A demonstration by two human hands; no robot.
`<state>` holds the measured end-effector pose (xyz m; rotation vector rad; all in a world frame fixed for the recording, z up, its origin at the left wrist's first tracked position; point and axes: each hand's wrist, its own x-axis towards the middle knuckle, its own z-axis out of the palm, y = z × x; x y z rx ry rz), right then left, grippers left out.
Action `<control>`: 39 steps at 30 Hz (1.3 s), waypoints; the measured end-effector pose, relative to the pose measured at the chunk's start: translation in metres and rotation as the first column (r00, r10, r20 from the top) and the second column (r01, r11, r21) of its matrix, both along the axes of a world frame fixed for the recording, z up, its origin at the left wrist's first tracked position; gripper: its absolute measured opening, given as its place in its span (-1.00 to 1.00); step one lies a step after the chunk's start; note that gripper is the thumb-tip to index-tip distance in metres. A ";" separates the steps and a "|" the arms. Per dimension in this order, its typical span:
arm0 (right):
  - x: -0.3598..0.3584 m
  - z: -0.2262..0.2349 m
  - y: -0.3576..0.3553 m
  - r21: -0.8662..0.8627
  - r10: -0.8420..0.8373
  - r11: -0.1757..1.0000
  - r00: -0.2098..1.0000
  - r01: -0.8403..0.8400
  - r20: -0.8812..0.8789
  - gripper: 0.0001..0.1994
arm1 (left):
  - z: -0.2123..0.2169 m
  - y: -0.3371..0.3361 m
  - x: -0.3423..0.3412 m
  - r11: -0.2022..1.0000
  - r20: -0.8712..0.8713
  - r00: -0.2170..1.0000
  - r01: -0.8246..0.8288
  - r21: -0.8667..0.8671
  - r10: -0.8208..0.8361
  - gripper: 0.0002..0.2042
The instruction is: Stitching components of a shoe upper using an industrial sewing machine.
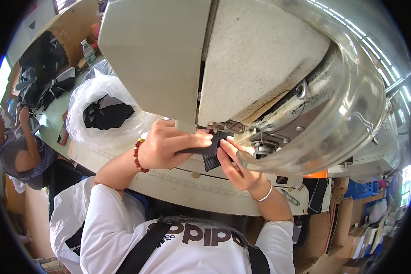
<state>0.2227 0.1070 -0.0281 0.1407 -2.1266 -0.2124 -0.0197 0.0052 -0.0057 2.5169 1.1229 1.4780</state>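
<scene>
A piece of black fabric [211, 160], ribbed at its near end, lies under the head of a large off-white sewing machine [260, 59]. My left hand [166, 144] grips it from the left, thumb and fingers pressed together close to the presser foot [221, 127]. Part of the cloth runs beneath those fingers. From the right, my right hand [237, 166] pinches the fabric's edge, its fingertips close to the needle area. The needle itself cannot be made out. A clear curved plastic guard [351, 114] arches over the right side of the machine, close to my right hand.
Left of the machine stands a white plastic bag [77, 109] with black pieces in it. Beyond are a bottle [88, 51] and a heap of black fabric [41, 68]. A co-worker [23, 150] sits far left. Small scissors-like snips [290, 197] lie at the table's right edge.
</scene>
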 end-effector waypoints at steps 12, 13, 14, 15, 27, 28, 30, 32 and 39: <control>0.003 -0.002 -0.002 -0.027 -0.006 1.000 1.000 0.006 -0.001 -0.77 | 0.027 -0.011 0.004 0.990 -0.316 0.948 0.007 0.138 0.037 -0.71; 0.003 -0.001 -0.002 -0.028 -0.008 1.000 1.000 0.009 0.008 -0.77 | 0.027 -0.011 0.005 0.989 -0.312 0.950 0.013 0.147 0.033 -0.72; 0.003 -0.001 -0.002 -0.028 -0.010 1.000 1.000 0.011 0.017 -0.77 | 0.028 -0.010 0.006 0.988 -0.306 0.952 0.020 0.153 0.028 -0.73; 0.003 0.000 -0.003 -0.022 -0.016 1.000 1.000 0.016 0.015 -0.77 | 0.028 -0.010 0.007 0.988 -0.296 0.955 0.025 0.152 0.021 -0.74; 0.005 0.004 -0.002 0.078 -0.069 0.995 0.996 0.065 0.060 -0.78 | 0.010 -0.012 0.001 0.971 0.211 0.977 0.017 -0.237 0.034 -0.70; 0.005 0.004 -0.002 0.056 -0.050 0.997 0.997 0.046 0.064 -0.78 | 0.011 -0.013 0.002 0.965 0.249 0.968 0.031 -0.259 0.035 -0.70; 0.005 0.004 -0.001 0.050 -0.021 0.999 0.997 0.017 0.070 -0.77 | 0.017 -0.012 0.002 0.978 0.123 0.992 0.042 -0.204 -0.017 -0.71; 0.005 0.005 0.000 0.065 -0.010 0.998 0.997 0.005 0.075 -0.76 | 0.024 -0.014 0.004 0.991 -0.027 0.999 0.023 -0.136 -0.027 -0.71; 0.007 0.006 -0.003 0.106 -0.100 0.990 0.991 0.091 0.084 -0.71 | 0.032 -0.019 0.014 0.998 -0.253 0.966 -0.052 0.039 0.060 -0.76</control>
